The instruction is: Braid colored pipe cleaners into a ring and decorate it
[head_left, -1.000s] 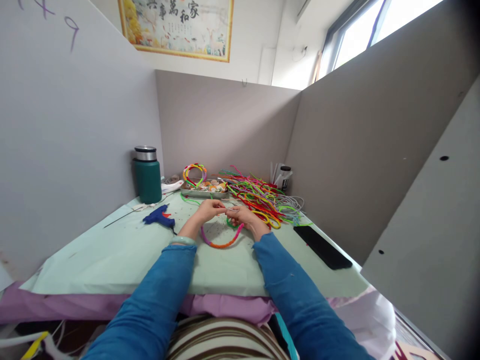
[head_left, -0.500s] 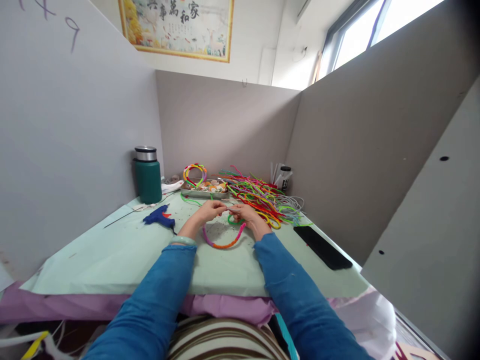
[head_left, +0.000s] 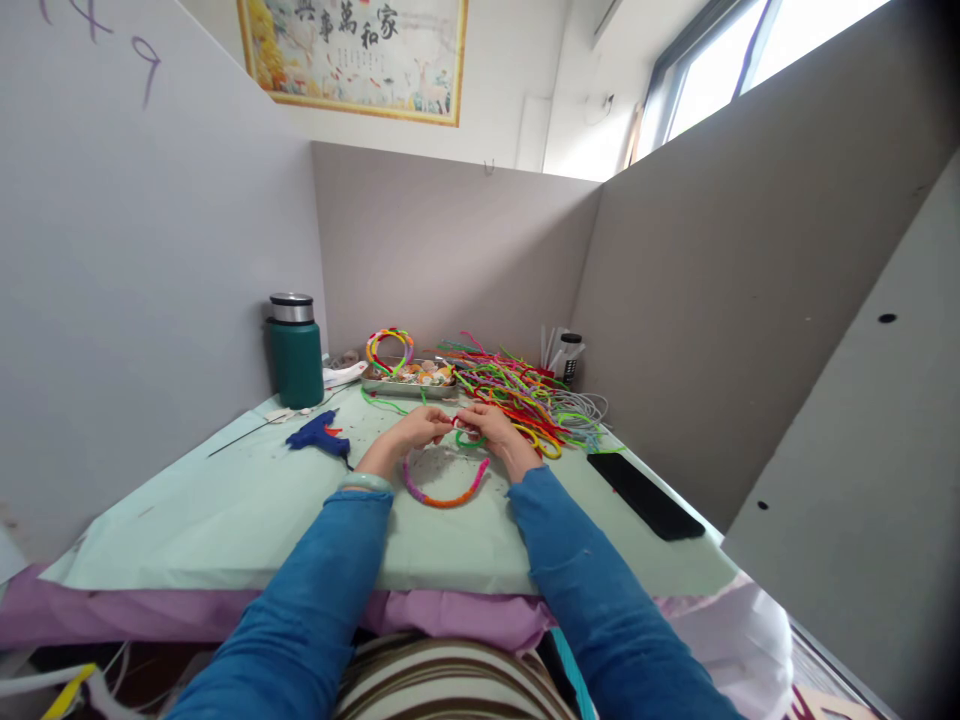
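My left hand (head_left: pixel 424 427) and my right hand (head_left: pixel 487 428) meet over the table with fingertips closed. Between them shows a small red and whitish piece (head_left: pixel 455 424), too small to name surely; both hands seem to pinch it. Below lies a curved headband (head_left: pixel 448 502) wrapped in purple, orange and pink pipe cleaner, open side toward the hands. Its left end runs close under my left hand; whether they touch I cannot tell. A green pipe cleaner loop (head_left: pixel 469 442) shows beneath my right hand.
A blue glue gun (head_left: pixel 320 434) lies left, before a green bottle (head_left: pixel 295 350). At the back are a metal tray (head_left: pixel 409 390) of small pieces, finished-looking colourful hoops (head_left: pixel 390 350) and a pipe cleaner heap (head_left: pixel 510 385). A black flat object (head_left: pixel 645 495) lies right. Grey partitions enclose the table.
The headband has shifted slightly toward me and its pink end has dropped. My fingers have changed position, and a red bit now shows between them.
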